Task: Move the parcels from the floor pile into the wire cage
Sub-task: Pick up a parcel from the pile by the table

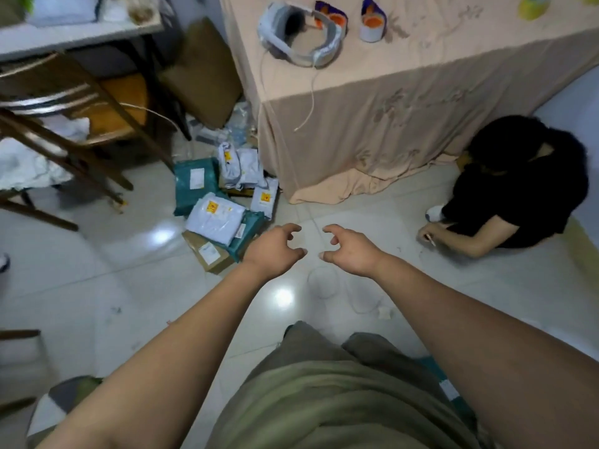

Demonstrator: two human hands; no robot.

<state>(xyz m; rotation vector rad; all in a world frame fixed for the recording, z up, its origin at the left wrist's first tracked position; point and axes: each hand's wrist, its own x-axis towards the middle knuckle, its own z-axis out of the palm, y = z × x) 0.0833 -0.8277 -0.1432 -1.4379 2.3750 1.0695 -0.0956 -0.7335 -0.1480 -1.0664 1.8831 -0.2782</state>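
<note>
A pile of parcels lies on the tiled floor beside the draped table. It holds a white mailer bag with a yellow sticker, a teal bag, a brown cardboard box at the near edge and several small white bags behind. My left hand hovers just right of the pile's near edge, fingers loosely curled, holding nothing. My right hand hangs beside it, also empty with loosely curled fingers. No wire cage is in view.
A table under a peach cloth stands behind the pile, with tape rolls on top. A person in black crouches on the floor at right. A wooden chair and a shelf stand at left. A thin cable lies on the tiles.
</note>
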